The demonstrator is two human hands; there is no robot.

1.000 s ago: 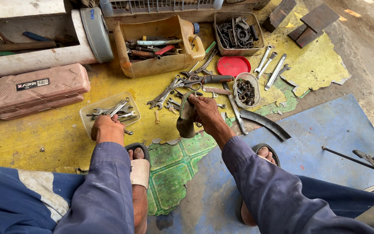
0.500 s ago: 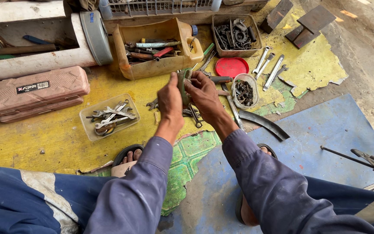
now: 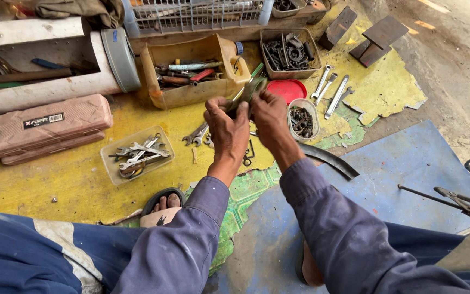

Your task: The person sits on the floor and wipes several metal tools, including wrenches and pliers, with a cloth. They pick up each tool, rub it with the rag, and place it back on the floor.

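Floor: worn yellow, green and blue mat (image 3: 55, 185), person seated, sandalled foot (image 3: 159, 209) nearest, both blue sleeves reaching forward.

Left hand (image 3: 227, 133) and right hand (image 3: 270, 120) raised together above the mat, side by side and touching. Between them a flat grey-green metal tool (image 3: 252, 88): lower part hidden by the hands, upper end sticking out past the fingertips, tilted up to the right. Fingers of both hands curled and clenched on it; exact kind of tool cannot be told.

Left of the hands: clear plastic tray (image 3: 110, 160) on the mat, holding a heap of spanners. Loose spanners (image 3: 197, 133) lie just under the left hand. Right of the hands: small clear tub (image 3: 310, 106) with dark nuts and bolts, red lid (image 3: 289, 90) just behind it.

Further out: cut-open yellow jerrycan (image 3: 191, 98) holding screwdrivers and hand tools; rectangular box (image 3: 289, 73) with dark chain and metal parts. Far left: pink tool case (image 3: 39, 128).
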